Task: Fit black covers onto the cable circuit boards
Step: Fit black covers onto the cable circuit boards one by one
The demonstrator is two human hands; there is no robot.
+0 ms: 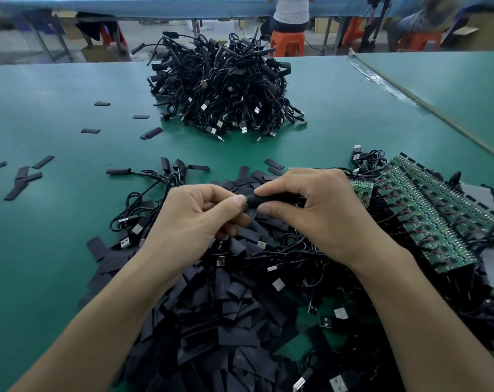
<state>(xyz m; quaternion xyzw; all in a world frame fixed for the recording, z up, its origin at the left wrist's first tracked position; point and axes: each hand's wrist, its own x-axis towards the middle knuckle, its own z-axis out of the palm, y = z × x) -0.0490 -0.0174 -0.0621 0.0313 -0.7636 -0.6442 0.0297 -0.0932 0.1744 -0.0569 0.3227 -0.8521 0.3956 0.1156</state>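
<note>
Between my hands sits a black cover (pixel 264 200) with the green tip of a circuit board (pixel 245 198) poking out of its left end. My right hand (pixel 319 210) grips the cover with thumb and fingers curled round it. The thumb and curled fingers of my left hand (pixel 196 215) pinch the board's green tip. The rest of the board is hidden inside the cover and my right palm. A heap of loose flat black covers (pixel 212 306) lies under my forearms. Rows of bare green circuit boards (pixel 427 210) with black cables lie to the right.
A big pile of finished black USB cables (pixel 223 89) stands at the table's far middle. Stray covers (pixel 22 176) dot the green table (pixel 56 250) on the left. Loose USB cables (pixel 296 267) tangle below my hands. People sit on orange stools (pixel 287 42) beyond the table.
</note>
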